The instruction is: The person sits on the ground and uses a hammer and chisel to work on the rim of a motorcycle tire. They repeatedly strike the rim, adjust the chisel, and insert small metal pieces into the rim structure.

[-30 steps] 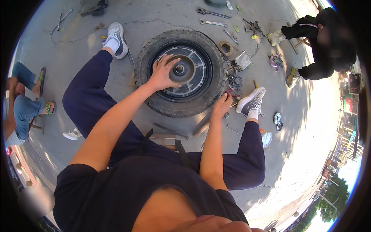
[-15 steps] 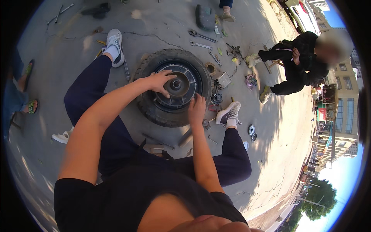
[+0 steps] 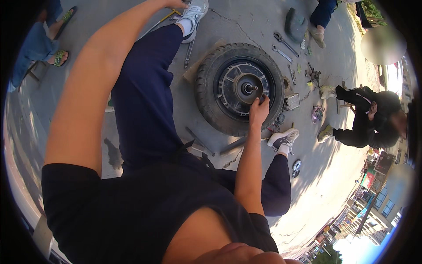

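A wheel with a black treaded tyre (image 3: 206, 94) lies flat on the ground between my legs. Its dark hub (image 3: 228, 88) has a round recess with a shaft (image 3: 249, 88) standing in the middle. My right hand (image 3: 259, 112) is at the near right edge of this recess, thumb and fingers closed around a small dark part I cannot make out. At the top edge, my left hand (image 3: 176, 4) is beside my left shoe, close to a yellow-handled tool (image 3: 172, 15); its fingers are only partly visible.
A large adjustable wrench (image 3: 286, 44) and a spanner (image 3: 281, 53) lie beyond the wheel. A metal box (image 3: 292, 101) stands to its right. Bars (image 3: 200, 141) lie nearer me. A seated person in black (image 3: 378, 116) is on the right; other people's feet show at left and top.
My left hand has left the hub and reached out to the yellow-handled tool by my shoe. My right hand stays at the wheel, now nearer the central recess. The whole view has shifted.
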A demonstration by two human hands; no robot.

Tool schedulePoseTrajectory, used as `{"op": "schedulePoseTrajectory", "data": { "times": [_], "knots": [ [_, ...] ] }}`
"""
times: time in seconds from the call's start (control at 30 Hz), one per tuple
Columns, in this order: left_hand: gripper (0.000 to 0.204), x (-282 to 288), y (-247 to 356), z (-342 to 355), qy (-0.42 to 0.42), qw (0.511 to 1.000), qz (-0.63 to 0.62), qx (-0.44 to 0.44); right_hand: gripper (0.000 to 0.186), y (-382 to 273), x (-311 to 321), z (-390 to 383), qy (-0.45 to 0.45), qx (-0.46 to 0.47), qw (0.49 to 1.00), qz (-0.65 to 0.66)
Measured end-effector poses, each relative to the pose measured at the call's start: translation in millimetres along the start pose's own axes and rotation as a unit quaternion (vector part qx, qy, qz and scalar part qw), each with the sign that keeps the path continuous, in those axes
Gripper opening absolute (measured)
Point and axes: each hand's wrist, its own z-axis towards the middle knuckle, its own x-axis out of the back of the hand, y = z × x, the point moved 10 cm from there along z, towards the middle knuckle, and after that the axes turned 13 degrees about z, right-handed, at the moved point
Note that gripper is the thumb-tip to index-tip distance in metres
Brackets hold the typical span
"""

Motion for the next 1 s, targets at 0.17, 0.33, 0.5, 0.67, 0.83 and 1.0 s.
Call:
{"op": "schedulePoseTrajectory", "data": {
  "times": [0.17,0.33,0.5,0.67,0.83,1.0],
  "knots": [
    [0.058,-14,-24,-3,0.057,0.997,0.047,-0.031,0.036,5,-8,-4,0.019,-0.002,1.000,-0.003],
    [0.054,-34,-25,-12,0.002,0.999,0.032,-0.003,0.038,7,-9,-1,-0.006,-0.009,1.000,0.009],
    [0.045,-132,-51,-39,0.007,0.998,-0.030,0.057,0.037,11,19,-13,0.004,0.040,0.998,-0.041],
    [0.043,-207,-76,-38,-0.029,0.971,-0.139,0.190,0.037,37,38,-34,0.068,0.096,0.987,-0.107],
    [0.046,-227,-97,-29,0.107,0.950,-0.183,0.230,0.034,22,24,-32,0.065,0.127,0.982,-0.122],
    [0.043,-206,-85,-2,0.176,0.926,-0.217,0.254,0.033,26,21,-33,0.049,0.103,0.980,-0.166]
  ]
}}
